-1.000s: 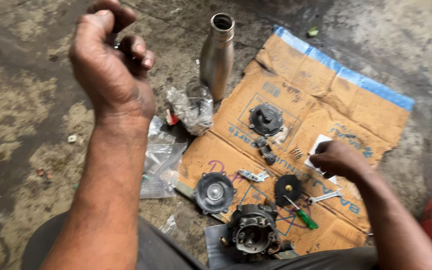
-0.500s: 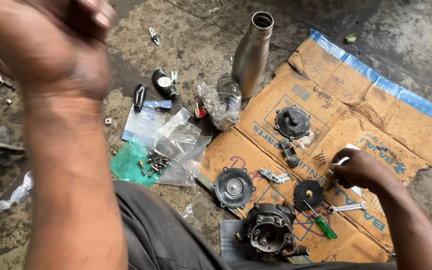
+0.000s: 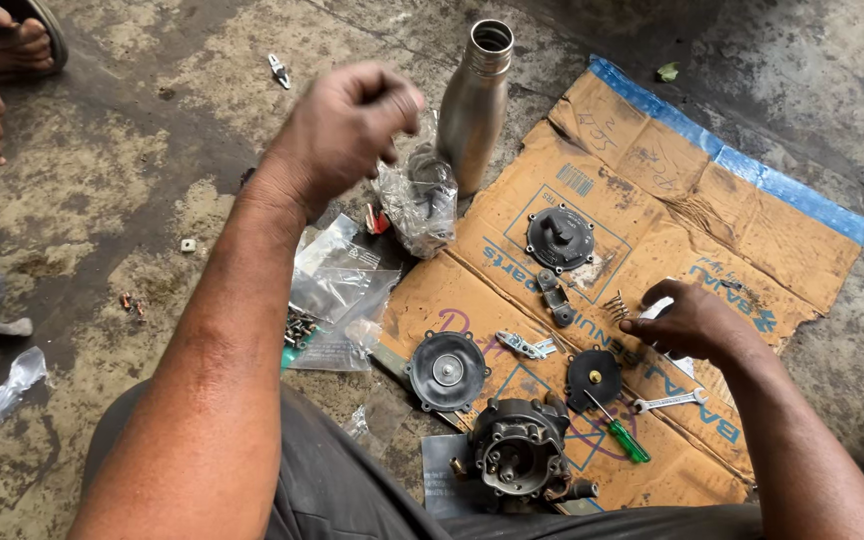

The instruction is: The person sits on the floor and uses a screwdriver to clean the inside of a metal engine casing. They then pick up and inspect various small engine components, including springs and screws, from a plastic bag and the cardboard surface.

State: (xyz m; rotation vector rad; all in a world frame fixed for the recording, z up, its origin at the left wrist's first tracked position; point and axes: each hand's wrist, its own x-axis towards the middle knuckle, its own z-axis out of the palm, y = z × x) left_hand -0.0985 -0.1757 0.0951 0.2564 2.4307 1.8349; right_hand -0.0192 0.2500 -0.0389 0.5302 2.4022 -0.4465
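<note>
Disassembly/sorting stage, by my reading: the right hand (image 3: 687,322) rests on the flattened cardboard sheet (image 3: 652,190), fingers curled down over a small white piece beside a coil spring (image 3: 616,305); whether they actually grip it I cannot tell. The left hand (image 3: 347,125) hangs raised above the clear plastic bags (image 3: 337,290), closed to a loose fist, contents hidden. Next move probably calls for a fine fingertip pinch, since small parts lie crowded: black diaphragm disc (image 3: 593,377), green-handled screwdriver (image 3: 620,433), metal housing (image 3: 517,450).
</note>
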